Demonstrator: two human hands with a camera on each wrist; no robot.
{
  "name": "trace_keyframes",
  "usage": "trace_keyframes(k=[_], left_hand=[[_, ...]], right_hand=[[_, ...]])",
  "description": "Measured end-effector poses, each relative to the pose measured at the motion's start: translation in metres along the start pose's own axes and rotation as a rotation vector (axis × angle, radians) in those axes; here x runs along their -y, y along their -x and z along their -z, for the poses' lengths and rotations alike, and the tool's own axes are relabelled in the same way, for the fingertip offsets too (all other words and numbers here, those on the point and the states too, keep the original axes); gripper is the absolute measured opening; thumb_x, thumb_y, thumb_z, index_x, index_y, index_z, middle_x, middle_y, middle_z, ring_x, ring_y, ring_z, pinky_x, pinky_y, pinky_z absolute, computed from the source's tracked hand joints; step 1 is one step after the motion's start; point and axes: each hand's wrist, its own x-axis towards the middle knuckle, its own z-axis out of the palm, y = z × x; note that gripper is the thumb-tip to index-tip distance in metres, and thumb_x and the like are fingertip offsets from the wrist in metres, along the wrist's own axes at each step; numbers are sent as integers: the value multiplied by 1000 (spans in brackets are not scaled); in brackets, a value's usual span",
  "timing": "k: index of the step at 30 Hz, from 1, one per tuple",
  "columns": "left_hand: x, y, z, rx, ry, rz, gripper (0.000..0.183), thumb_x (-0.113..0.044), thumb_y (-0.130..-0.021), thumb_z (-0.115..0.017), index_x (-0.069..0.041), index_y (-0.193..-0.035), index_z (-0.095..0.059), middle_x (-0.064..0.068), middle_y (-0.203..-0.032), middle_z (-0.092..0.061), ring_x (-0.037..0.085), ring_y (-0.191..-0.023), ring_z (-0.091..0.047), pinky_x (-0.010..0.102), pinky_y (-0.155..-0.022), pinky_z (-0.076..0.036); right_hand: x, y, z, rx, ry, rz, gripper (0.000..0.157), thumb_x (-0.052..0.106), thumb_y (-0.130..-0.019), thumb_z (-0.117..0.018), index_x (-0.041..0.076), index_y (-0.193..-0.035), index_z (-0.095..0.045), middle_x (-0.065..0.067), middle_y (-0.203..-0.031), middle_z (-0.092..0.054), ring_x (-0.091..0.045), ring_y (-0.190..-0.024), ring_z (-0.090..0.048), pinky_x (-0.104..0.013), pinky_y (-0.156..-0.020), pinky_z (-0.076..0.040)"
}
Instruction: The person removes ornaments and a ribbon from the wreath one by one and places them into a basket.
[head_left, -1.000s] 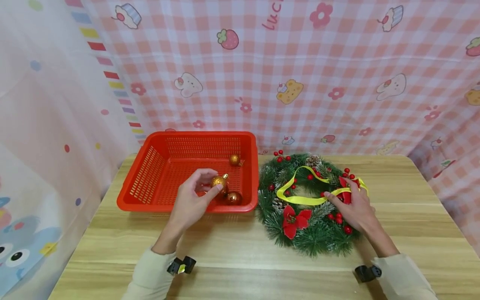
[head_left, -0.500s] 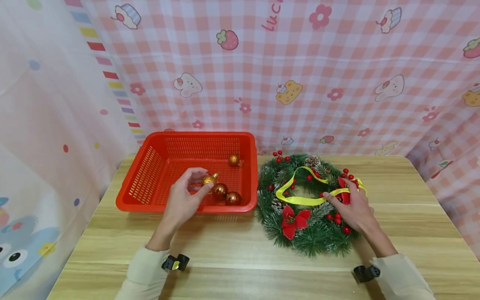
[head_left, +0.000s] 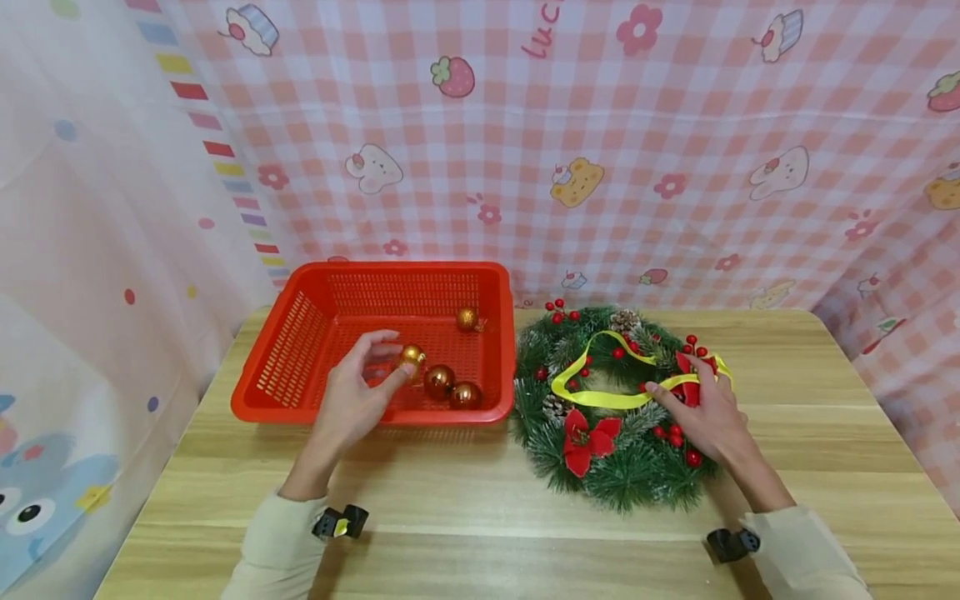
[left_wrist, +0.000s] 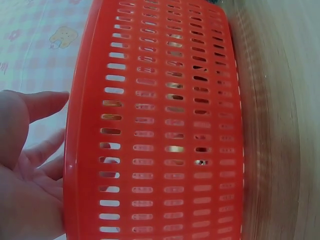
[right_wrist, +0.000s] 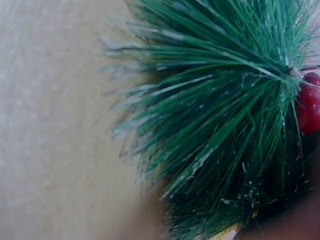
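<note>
My left hand (head_left: 358, 387) is over the front of the red plastic basket (head_left: 247, 415). Its thumb and fingers are apart, close around a gold Christmas ball (head_left: 413, 355); the thumb covers part of it. In the left wrist view, the basket wall (left_wrist: 155, 125) hides most of the space beyond the hand. Two shiny bronze balls (head_left: 439, 381) lie to the right, and a smaller gold ball (head_left: 467, 318) sits farther back. My right hand (head_left: 708, 412) grips the right side of a green wreath (head_left: 626, 475), with thumb and fingers around its yellow ribbon (head_left: 600, 400) and red flower (head_left: 686, 392).
The basket and wreath stand side by side on a wooden table (head_left: 480, 533). A pink checked curtain (head_left: 645, 125) hangs directly behind. Red berries (head_left: 675, 435), pine cones and another red flower (head_left: 588, 442) decorate the wreath; its needles fill much of the right wrist view.
My left hand has moved left inside the basket along with the gold ball, which now appears lower and turned. The bronze balls have come into fuller view. My right hand stays on the wreath.
</note>
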Motion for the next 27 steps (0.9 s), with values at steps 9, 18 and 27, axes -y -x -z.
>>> trace_keyframes(k=[9,18,27], left_hand=[[-5,2,-8,12,-25,-38,42,-18,-95,-68,-15,-134,-53,11,-124,-65,33,-114,-62,52,-95,-50],[-31,9,-40,-22,86,-200,30,-11,-92,-70,-11,-121,-62,5,-118,-69,22,-108,-63,49,-89,-51],[-65,16,-91,134,146,-267,32,-10,-92,-69,-5,-122,-62,10,-117,-69,23,-108,-64,39,-91,-52]], right_hand=[[-1,0,1,0,-10,12,97,66,-94,-47,5,-158,-7,-45,-148,-14,-62,-126,-31,-76,-88,-35],[0,-1,1,-7,-19,27,98,65,-95,-48,4,-158,-6,-45,-149,-13,-62,-130,-26,-76,-93,-32],[0,0,1,2,-14,0,99,67,-94,-46,5,-158,-5,-44,-151,-10,-63,-131,-24,-77,-92,-31]])
